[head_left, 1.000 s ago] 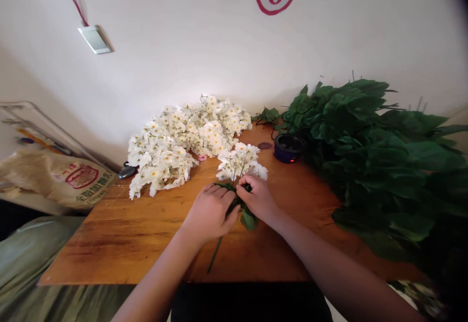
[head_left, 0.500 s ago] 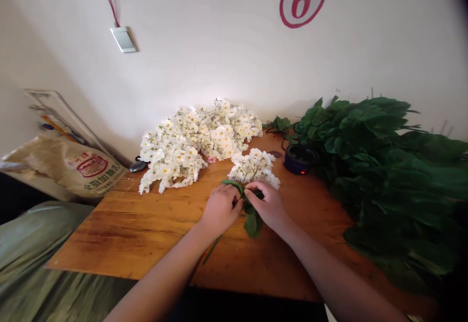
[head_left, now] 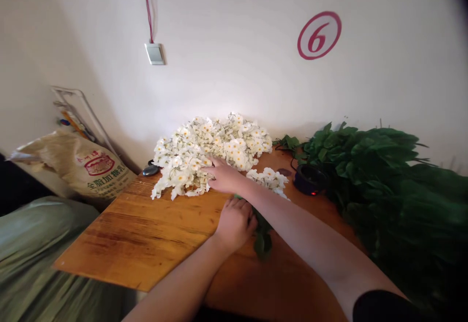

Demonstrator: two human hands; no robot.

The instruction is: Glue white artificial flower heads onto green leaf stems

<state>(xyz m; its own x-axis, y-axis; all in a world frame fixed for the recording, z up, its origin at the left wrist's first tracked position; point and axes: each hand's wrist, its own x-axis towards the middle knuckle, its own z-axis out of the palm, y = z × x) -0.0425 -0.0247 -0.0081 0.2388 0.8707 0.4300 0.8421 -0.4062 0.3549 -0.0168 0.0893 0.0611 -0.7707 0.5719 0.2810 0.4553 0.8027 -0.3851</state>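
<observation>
My left hand is closed low over the table around a leafy green stem, whose leaves hang out below the fingers. A small bunch of white flowers lies just beyond that hand, partly covered by my right forearm; whether it joins the stem is hidden. My right hand reaches across to the left, over the large pile of white flowers with yellow centres. Its fingers are stretched out and touch the near blossoms, with nothing visibly held.
Green leaves are heaped along the right side of the wooden table. A dark round device with a red light stands beside them. A small dark oval object lies at the left edge, near a printed sack.
My right hand has left the stem beside my left hand and moved up and left to the flower pile. My left hand keeps its hold. The view has shifted.
</observation>
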